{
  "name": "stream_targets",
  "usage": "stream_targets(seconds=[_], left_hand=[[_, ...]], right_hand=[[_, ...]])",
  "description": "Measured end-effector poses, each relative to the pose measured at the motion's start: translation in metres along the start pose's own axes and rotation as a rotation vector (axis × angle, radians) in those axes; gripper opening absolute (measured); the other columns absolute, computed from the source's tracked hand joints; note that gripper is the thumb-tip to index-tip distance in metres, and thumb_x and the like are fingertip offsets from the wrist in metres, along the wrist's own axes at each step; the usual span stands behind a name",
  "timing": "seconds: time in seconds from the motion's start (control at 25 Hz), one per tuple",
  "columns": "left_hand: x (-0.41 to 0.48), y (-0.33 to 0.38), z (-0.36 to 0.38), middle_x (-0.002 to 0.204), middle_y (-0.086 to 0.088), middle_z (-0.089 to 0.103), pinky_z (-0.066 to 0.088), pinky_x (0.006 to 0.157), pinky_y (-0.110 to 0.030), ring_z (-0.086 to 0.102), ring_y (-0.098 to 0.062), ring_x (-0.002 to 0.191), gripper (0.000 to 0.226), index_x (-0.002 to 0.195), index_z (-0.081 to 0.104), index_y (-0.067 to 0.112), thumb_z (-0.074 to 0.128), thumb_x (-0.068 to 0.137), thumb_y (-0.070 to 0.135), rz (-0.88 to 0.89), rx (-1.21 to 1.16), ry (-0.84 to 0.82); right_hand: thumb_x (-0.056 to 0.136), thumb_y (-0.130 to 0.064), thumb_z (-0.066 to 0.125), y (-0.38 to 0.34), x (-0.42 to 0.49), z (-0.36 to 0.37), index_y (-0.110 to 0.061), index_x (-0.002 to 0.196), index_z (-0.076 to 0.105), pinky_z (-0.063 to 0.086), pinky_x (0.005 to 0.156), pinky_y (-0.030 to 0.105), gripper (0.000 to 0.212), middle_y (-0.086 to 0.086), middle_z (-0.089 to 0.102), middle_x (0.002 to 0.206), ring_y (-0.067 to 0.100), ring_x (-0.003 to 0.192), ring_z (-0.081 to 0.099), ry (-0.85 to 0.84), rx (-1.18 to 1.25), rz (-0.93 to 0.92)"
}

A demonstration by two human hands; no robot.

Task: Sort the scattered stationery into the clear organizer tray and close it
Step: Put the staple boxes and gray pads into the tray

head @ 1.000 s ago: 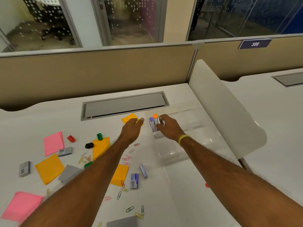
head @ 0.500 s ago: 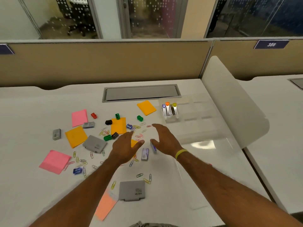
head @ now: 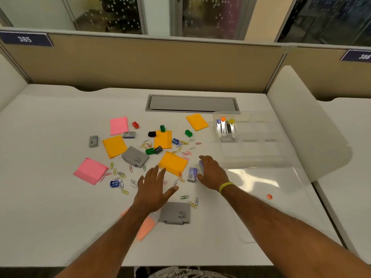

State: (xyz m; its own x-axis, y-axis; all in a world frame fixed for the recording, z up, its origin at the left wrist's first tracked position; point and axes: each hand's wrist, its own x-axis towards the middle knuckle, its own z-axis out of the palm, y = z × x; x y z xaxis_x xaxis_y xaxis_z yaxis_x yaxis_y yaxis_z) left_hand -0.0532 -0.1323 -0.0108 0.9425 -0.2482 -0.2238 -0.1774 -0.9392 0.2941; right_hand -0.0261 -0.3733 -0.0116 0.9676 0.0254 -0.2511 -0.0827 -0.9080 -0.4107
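Desk point(head: 50, 197): smooth, matt white laminate. Organizer tray point(head: 261, 141), beyond the right hand point(head: 210, 173): clear glossy plastic. Sticky notes point(head: 173, 163), ahead of the left hand point(head: 152, 187): matt paper. Paper clips point(head: 184, 197), between the hands: colour-coated wire. Wristband point(head: 225, 186): yellow, rubbery.

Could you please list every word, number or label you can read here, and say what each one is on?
"385": left blue plate on the partition.
"386": right blue plate on the partition.
"camlin", as far as it reads: near grey box.
Far grey box: print too blurred to read.
Small blue-and-white box: print too small to read.
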Motion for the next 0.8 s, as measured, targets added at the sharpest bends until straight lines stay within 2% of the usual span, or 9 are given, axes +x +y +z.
stream_targets(seconds=[0.16, 0.28, 0.4, 0.48, 0.6, 0.72, 0.8], left_hand=[[-0.004, -0.023, -0.006, 0.162, -0.005, -0.013, -0.004, 0.117, -0.052, -0.011, -0.023, 0.149, 0.096, 0.154, -0.001, 0.027, 0.007, 0.077, 0.083, 0.090, 0.165, 0.051], [-0.002, -0.042, -0.012, 0.161, -0.007, -0.014, -0.009, 0.116, -0.053, -0.013, -0.025, 0.149, 0.097, 0.154, -0.001, 0.026, 0.004, 0.077, 0.084, 0.125, 0.219, 0.081], [0.001, -0.059, -0.016, 0.161, -0.008, -0.016, -0.014, 0.114, -0.052, -0.016, -0.025, 0.148, 0.100, 0.154, 0.000, 0.025, 0.000, 0.075, 0.086, 0.141, 0.268, 0.090], [0.005, -0.066, -0.019, 0.161, -0.008, -0.015, -0.013, 0.115, -0.053, -0.017, -0.025, 0.148, 0.101, 0.154, 0.000, 0.024, -0.001, 0.074, 0.086, 0.146, 0.282, 0.098], [0.011, -0.068, -0.022, 0.162, -0.008, -0.009, -0.006, 0.117, -0.053, -0.012, -0.025, 0.149, 0.103, 0.154, 0.005, 0.024, 0.003, 0.074, 0.088, 0.130, 0.189, 0.096], [0.013, -0.057, -0.023, 0.162, -0.007, 0.011, 0.010, 0.119, -0.048, 0.006, -0.023, 0.149, 0.093, 0.152, 0.019, 0.022, 0.022, 0.081, 0.082, 0.168, -0.002, 0.130], [0.016, -0.043, -0.024, 0.154, -0.007, 0.031, 0.029, 0.112, -0.039, 0.031, -0.022, 0.140, 0.078, 0.149, 0.028, 0.019, 0.040, 0.089, 0.067, 0.172, -0.326, 0.097]], right_hand=[[0.088, -0.021, 0.059, -0.002, 0.004, 0.006, -0.016, 0.143, 0.033, 0.047, 0.094, 0.040, 0.061, 0.013, 0.043, 0.136, 0.030, 0.119, 0.049, 0.044, -0.046, 0.057], [0.091, -0.013, 0.051, -0.008, 0.007, 0.010, -0.012, 0.127, 0.047, 0.048, 0.081, 0.036, 0.036, 0.015, 0.056, 0.118, 0.032, 0.102, 0.059, 0.153, 0.003, 0.117], [0.090, -0.012, 0.055, -0.013, 0.006, 0.012, -0.010, 0.119, 0.051, 0.049, 0.078, 0.036, 0.029, 0.016, 0.064, 0.107, 0.032, 0.096, 0.062, 0.241, 0.122, 0.220], [0.090, -0.015, 0.060, -0.019, 0.002, 0.013, -0.010, 0.117, 0.053, 0.051, 0.072, 0.032, 0.029, 0.015, 0.066, 0.101, 0.029, 0.087, 0.064, 0.318, 0.298, 0.296], [0.086, -0.013, 0.068, -0.040, -0.008, 0.017, -0.006, 0.115, 0.057, 0.053, 0.064, 0.027, 0.032, 0.016, 0.068, 0.094, 0.024, 0.078, 0.065, 0.370, 0.731, 0.424], [0.084, -0.004, 0.070, -0.078, -0.023, 0.028, 0.000, 0.113, 0.058, 0.060, 0.065, 0.031, 0.032, 0.018, 0.068, 0.086, 0.022, 0.070, 0.068, 0.220, 1.243, 0.448], [0.085, -0.004, 0.068, -0.101, -0.031, 0.036, -0.001, 0.113, 0.059, 0.058, 0.064, 0.028, 0.029, 0.018, 0.069, 0.085, 0.021, 0.069, 0.069, 0.113, 1.410, 0.408]])
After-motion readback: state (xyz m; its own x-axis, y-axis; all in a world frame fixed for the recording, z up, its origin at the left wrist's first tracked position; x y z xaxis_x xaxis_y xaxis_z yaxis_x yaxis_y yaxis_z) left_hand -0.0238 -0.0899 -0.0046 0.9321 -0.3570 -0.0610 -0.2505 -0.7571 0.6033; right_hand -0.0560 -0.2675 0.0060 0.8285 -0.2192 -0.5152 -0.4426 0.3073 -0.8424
